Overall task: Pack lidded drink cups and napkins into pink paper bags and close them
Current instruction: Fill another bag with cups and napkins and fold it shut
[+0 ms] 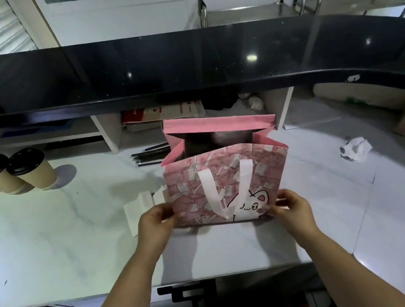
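Pink paper bag (227, 176): one, upright at mid-bench (50, 247), mouth open, interior dark. Front is printed with pale envelopes and a white cartoon cat; two white handle straps lie flat down the face.
Left hand (154, 224): fingers (167, 211) pinch the bag's lower left corner.
Right hand (294, 211): fingers (282, 195) pinch the lower right corner.
Lidded cups (27, 169): two, tan with black lids, side by side at far left.
Napkins (139, 213): white, flat, just left of the bag.

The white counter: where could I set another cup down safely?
The widest bare stretch of the counter lies front left, between the lidded cups, the napkins and the near edge. A smaller patch sits between the cups and the black straws. It's crowded at the pink bag, where the left hand and right hand grip its lower corners.
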{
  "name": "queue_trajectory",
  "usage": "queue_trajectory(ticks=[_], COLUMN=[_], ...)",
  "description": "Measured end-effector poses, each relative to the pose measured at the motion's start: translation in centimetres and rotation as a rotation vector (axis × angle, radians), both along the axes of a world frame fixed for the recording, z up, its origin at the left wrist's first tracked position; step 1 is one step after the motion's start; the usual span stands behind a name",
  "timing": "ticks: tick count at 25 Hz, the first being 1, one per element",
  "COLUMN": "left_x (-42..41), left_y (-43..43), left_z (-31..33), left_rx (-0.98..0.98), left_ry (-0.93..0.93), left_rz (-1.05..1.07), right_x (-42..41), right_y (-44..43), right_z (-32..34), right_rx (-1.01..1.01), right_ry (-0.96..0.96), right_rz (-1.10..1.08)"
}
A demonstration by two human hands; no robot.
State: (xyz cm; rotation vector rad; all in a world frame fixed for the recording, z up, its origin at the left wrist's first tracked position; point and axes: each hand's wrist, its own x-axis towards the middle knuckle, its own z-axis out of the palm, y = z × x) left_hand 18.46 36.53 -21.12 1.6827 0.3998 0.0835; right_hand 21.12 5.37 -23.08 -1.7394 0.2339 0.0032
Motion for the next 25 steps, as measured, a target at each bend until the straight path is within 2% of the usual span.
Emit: queue_trajectory(ticks=[4, 7, 11, 13, 17, 20, 25], left_x=[-0.9, -0.3, 1.9, 3.3, 3.8, 3.7, 4.2], left_y=[-0.1, 1.1, 1.6, 0.4, -3.1, -2.7, -0.9], left_z=[-0.6, 2.6, 8.4, 10.2, 9.7, 9.2, 9.4], left_rx=[0.05, 0.102, 0.008, -0.008, -0.13, -0.151, -0.122], left_ry=[0.073, 0.06, -0.219, -0.29, -0.343, -0.358, -0.343], left_rz=[0.035, -0.113, -0.105, -0.095, -0.081, -0.08, -0.066], right_x=[-0.7, 1.0, 3.2, 3.7, 3.1, 2.8, 4.0], right_y=[-0.5, -1.7, -1.5, 0.1, 3.0, 2.2, 1.0], right_z=[-0.7, 3.0, 10.6, 12.9, 12.4, 10.9, 10.8], right_rx=[-0.025, -0.035, 0.158, 0.176, 0.263, 0.318, 0.385], right_ry=[0.062, 0.024, -0.219, -0.276, -0.262, -0.22, -0.213], right_rz=[0.034, 0.181, 0.226, 0.262, 0.222, 0.293, 0.223])
